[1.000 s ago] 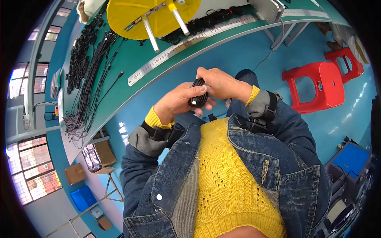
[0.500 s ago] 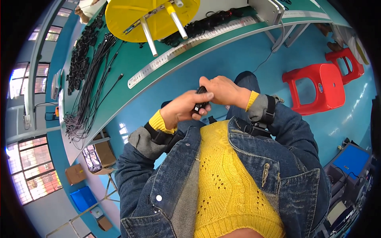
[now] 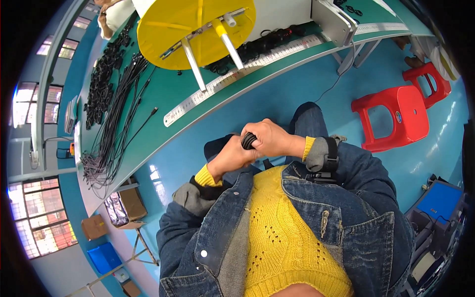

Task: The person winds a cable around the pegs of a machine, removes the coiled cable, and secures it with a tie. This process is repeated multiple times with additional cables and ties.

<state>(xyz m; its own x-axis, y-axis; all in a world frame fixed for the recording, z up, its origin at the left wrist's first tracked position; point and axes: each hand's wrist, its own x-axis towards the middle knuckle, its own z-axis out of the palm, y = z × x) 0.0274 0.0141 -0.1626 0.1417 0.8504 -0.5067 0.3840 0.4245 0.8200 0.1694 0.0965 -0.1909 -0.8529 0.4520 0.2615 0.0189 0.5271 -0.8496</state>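
Above my lap, both hands close around a small black bundle of coiled cable (image 3: 248,141), its ridged loops showing between them. My left hand (image 3: 232,155) grips it from the left with curled fingers. From the right, my right hand (image 3: 273,139) wraps it, fingers bent against the left hand. Most of the bundle is hidden in the grip. Beyond my hands, on the green table (image 3: 153,136), lie a long spread of loose black cables (image 3: 118,119) and a heap of small coiled cable bundles (image 3: 103,81).
Along the table edge runs a steel ruler (image 3: 198,101). A yellow disc (image 3: 195,22) with metal rods stands over it. Red stools (image 3: 396,116) are at the right, cartons (image 3: 94,226) and a blue bin (image 3: 104,258) at the lower left. Another person's arm (image 3: 105,24) shows top left.
Both hands have moved down toward my lap and turned about the bundle. The connector end that showed earlier is now hidden, and the ridged coils face up.
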